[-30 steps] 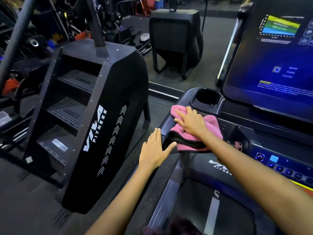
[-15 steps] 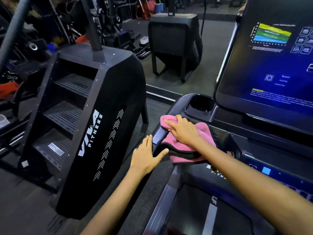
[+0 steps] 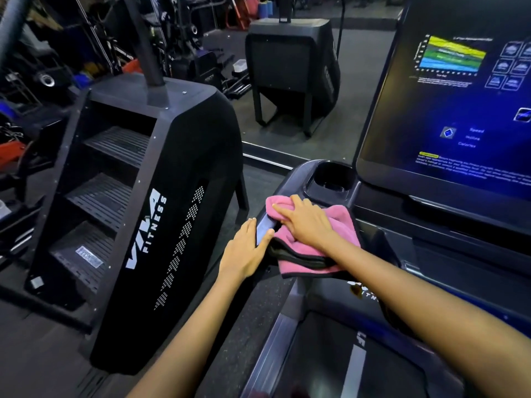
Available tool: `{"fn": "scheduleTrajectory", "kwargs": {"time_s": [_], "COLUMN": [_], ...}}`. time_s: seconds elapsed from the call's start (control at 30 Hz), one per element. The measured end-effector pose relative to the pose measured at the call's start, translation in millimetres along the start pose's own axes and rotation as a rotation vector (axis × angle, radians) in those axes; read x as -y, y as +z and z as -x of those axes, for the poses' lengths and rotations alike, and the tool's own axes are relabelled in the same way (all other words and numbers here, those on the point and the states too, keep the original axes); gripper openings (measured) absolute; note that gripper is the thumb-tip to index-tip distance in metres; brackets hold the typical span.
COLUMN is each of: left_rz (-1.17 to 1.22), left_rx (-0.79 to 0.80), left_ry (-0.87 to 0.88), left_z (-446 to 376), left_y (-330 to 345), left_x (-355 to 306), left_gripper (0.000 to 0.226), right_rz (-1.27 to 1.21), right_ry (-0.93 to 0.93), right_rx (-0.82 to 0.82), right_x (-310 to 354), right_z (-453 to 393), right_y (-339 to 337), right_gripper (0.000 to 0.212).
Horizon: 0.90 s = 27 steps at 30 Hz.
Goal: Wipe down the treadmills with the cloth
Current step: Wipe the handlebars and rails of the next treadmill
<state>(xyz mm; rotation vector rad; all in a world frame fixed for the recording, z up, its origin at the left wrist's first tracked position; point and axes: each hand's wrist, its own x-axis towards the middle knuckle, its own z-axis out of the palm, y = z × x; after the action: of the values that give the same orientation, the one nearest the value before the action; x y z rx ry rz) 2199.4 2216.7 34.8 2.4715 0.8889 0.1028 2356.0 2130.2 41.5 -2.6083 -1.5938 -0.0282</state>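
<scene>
One folded pink microfibre cloth with a dark edge [image 3: 316, 242] lay on the left corner of the one black treadmill console [image 3: 382, 245], just below its single round cup holder [image 3: 330, 179]. The right hand [image 3: 306, 222] pressed flat on the cloth, fingers spread, not gripping. The left hand [image 3: 244, 251] rested open against the console's outer edge, holding nothing. One lit blue touchscreen [image 3: 459, 110] rose behind. One black stair-climber machine marked "FITNESS" [image 3: 149, 214] stood just beside.
</scene>
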Motion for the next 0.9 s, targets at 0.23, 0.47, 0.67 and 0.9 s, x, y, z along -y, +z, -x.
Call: {"fn": "scheduleTrajectory", "kwargs": {"time_s": [0.23,0.47,0.67,0.9], "left_rz": [0.016,0.035,0.014,0.041], "left_rx": [-0.017,-0.015,-0.038,-0.02], "left_ry": [-0.001,-0.005,0.077,0.108], "left_z": [6.2,4.4,5.9,1.4], "left_y": [-2.8,-3.3,-0.6,3.3], "left_x": [-3.4,-3.7,0.5,6.6], "left_gripper": [0.067,0.066,0.063,0.062], "right_rz": [0.074,0.058,0.128,0.055], "right_ry": [0.202,-0.011,0.159,0.281], "right_rx": [0.064,0.024,0.092,0.07], "right_x": [-13.0,12.4,-26.8,-14.3], "right_z": [-26.4,-13.2,-14.3,-60.9], "right_y": [-25.3,-18.7,-26.7,-29.8], "right_gripper": [0.054,0.039,0.048,0.033]}}
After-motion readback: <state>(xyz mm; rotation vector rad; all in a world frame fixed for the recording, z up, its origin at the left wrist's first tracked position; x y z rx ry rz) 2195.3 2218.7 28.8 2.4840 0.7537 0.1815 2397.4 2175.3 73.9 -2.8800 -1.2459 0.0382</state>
